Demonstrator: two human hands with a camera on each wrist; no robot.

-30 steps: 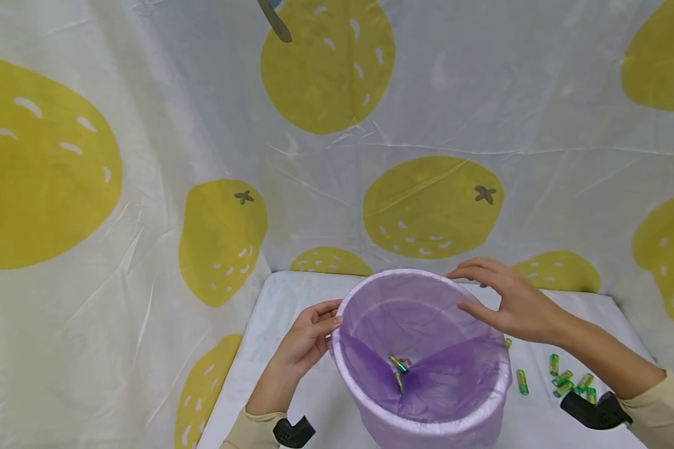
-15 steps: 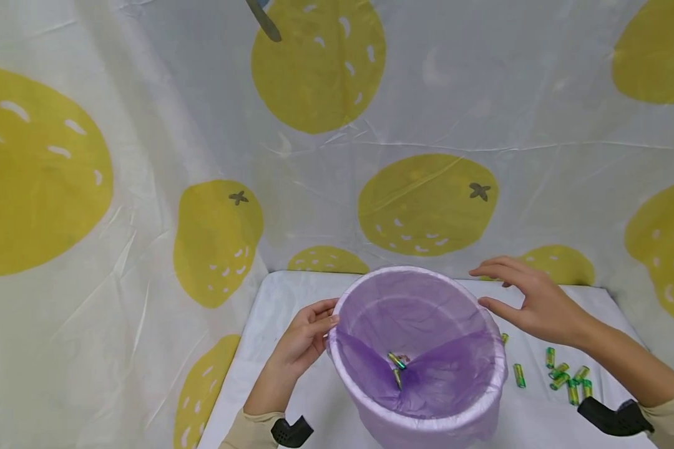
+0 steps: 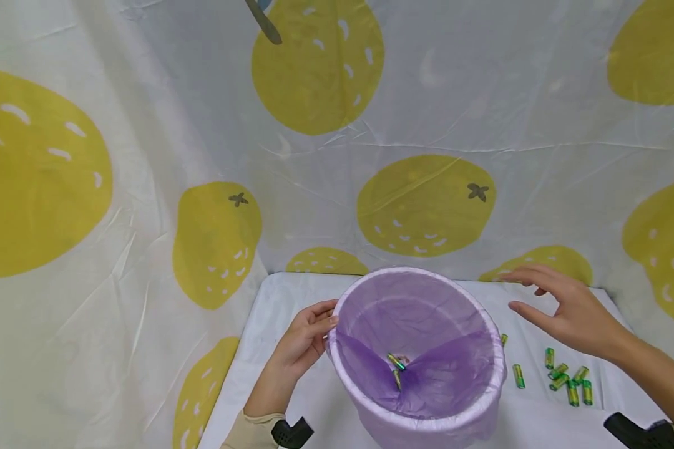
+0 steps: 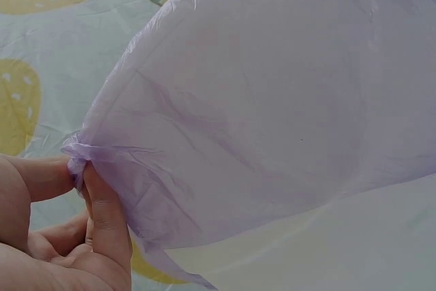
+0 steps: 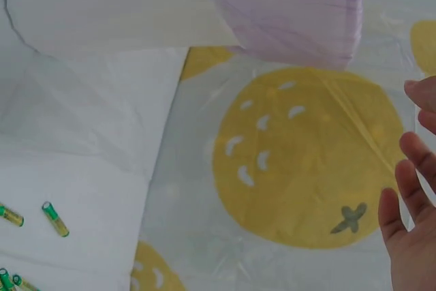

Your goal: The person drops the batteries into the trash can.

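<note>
A bin (image 5: 116,11) with a pale wall is lined with a thin purple trash bag (image 3: 455,380), folded outward over its rim. My left hand (image 3: 303,340) is at the left of the rim. In the left wrist view its thumb and finger pinch a bunched bit of the bag (image 4: 80,151). Two green-and-gold batteries (image 3: 395,362) lie down inside the bag. My right hand (image 3: 573,312) hovers to the right of the bin, apart from it, fingers extended and nothing in them.
Several more batteries (image 3: 573,391) lie loose on the white-covered table (image 3: 303,287), right of the bin; a single battery (image 3: 518,376) lies nearer to it. A curtain (image 3: 314,168) printed with yellow fruit hangs behind and to the left.
My right hand has moved away from the bin's right rim, out to the right. The left hand keeps its hold, and the bin has stayed nearly in place.
</note>
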